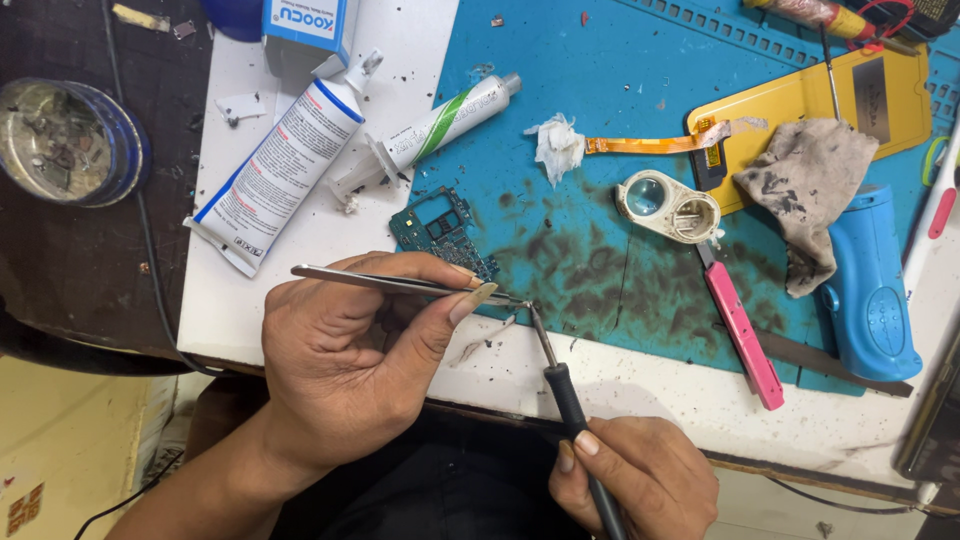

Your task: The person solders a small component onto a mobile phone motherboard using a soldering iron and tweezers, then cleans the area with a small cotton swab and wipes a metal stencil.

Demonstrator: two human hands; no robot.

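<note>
Closest to me, at about five o'clock, my right hand (635,480) has its fingers wrapped tight around the black grip of a soldering iron (565,385), whose thin tip slants up toward eleven o'clock. At about eight o'clock my left hand (350,355) pinches a pair of metal tweezers (400,284) between thumb and forefinger, fingers pressed together on the shaft, the points running toward three o'clock. Tweezer points and iron tip meet at the lower edge of the blue work mat (600,180), close to the frame's centre; whether anything sits between the points is too small for me to tell. Just above my left thumb, a green circuit board (440,232) lies on the mat's left edge, partly hidden by the hand. Toward three o'clock of the meeting point lie a pink-handled tool (742,335) and a cream-coloured loupe (667,207), touching end to end, with a blue plastic device (872,285) farther right and a soiled grey cloth (805,185) beside it. Farther off, at eleven o'clock, a large white tube (280,165) and a smaller green-striped tube (445,125) rest on the white table (250,310). At twelve o'clock a wad of white tissue (557,147) touches an orange flex ribbon (650,143) leading to a yellow panel (850,105).
</note>
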